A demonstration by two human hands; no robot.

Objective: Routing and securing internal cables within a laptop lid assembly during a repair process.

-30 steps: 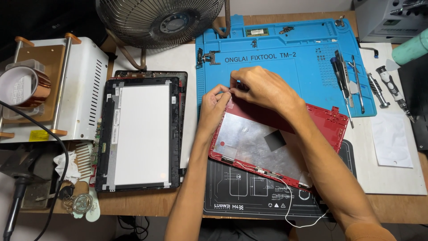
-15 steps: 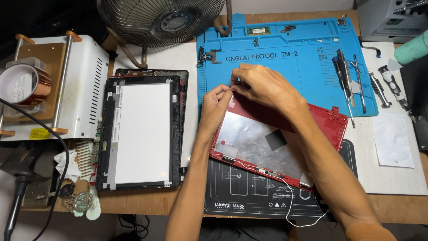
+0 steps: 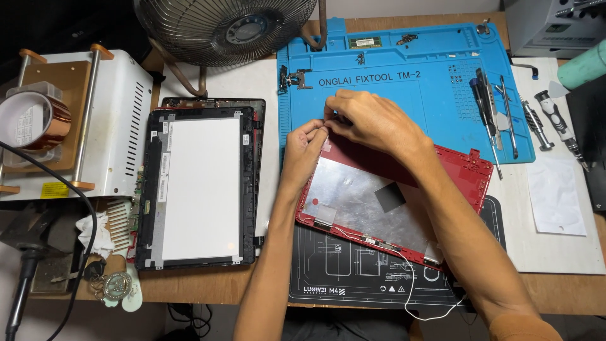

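One blue mat [image 3: 404,107] and one black mat [image 3: 341,271] lie under one red laptop lid [image 3: 467,177]. One screen panel [image 3: 201,189] sits left. The thin white cable [image 3: 410,284] could snag and tear if the lid shifts. The left hand [image 3: 303,151] and right hand [image 3: 372,120] pinch at the lid's top corner (what they grip is hidden).

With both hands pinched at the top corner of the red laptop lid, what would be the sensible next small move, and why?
Probably a gentle lift or peel at that corner. The left hand and right hand both have fingertips gathered at the upper left corner of the red plastic laptop lid with its silver foil lining, which lies tilted across the blue silicone work mat. What they pinch is too small to tell.
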